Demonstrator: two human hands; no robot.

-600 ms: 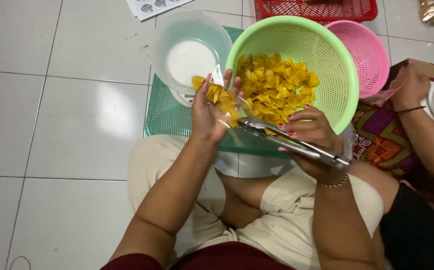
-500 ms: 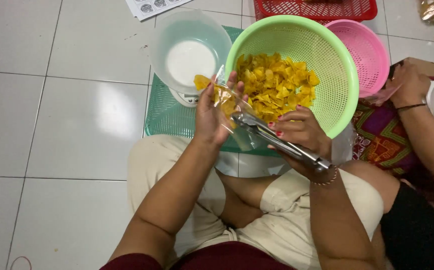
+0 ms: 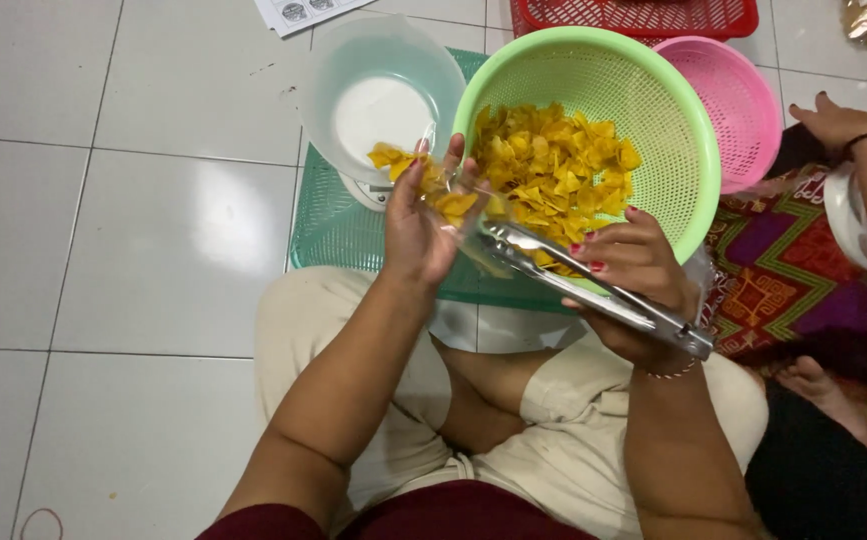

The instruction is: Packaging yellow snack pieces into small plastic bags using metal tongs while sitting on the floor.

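Two hands work over crossed legs on a tiled floor: the right hand (image 3: pixel 633 275) grips metal tongs (image 3: pixel 593 290), the left hand (image 3: pixel 418 215) closes on a clear bag (image 3: pixel 453 195) holding only a few yellow chips (image 3: pixel 393 157). Beyond, most chips still fill the green colander (image 3: pixel 673 120), beside an empty clear tub (image 3: pixel 383 90).

Tong tips (image 3: pixel 498 240) perhaps behind bag (image 3: pixel 453 205)

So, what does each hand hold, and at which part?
The right hand holds metal tongs around the handle end. The left hand holds a clear plastic bag of yellow chips at its open edge.
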